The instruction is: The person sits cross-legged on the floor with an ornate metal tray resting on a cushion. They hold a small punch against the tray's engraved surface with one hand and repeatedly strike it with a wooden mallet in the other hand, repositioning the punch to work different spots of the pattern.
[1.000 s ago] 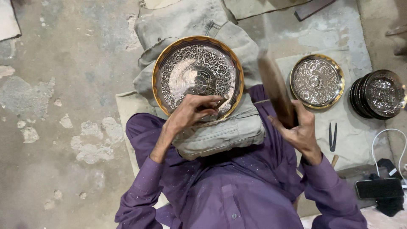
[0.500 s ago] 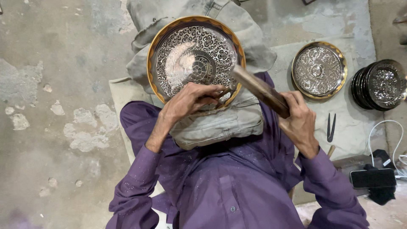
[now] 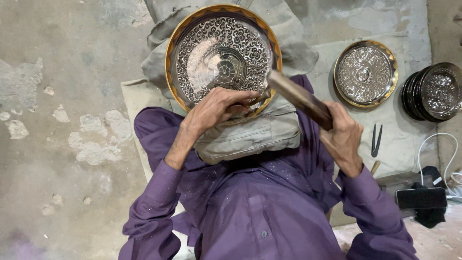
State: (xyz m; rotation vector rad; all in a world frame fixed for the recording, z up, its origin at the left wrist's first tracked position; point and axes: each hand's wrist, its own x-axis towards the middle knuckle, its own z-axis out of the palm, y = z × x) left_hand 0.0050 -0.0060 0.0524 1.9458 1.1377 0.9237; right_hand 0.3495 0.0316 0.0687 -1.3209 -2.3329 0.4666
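1. At upper centre of the frame, the large round gold-rimmed engraved metal plate [image 3: 221, 60] rests on a grey cloth cushion [image 3: 250, 135].
2. My left hand [image 3: 219, 108] pinches a thin metal chisel [image 3: 257, 98] against its lower rim.
3. My right hand [image 3: 342, 137] is clenched round a dark wooden mallet [image 3: 299, 98].
4. I judge engraving is underway; next comes a light, square tap.
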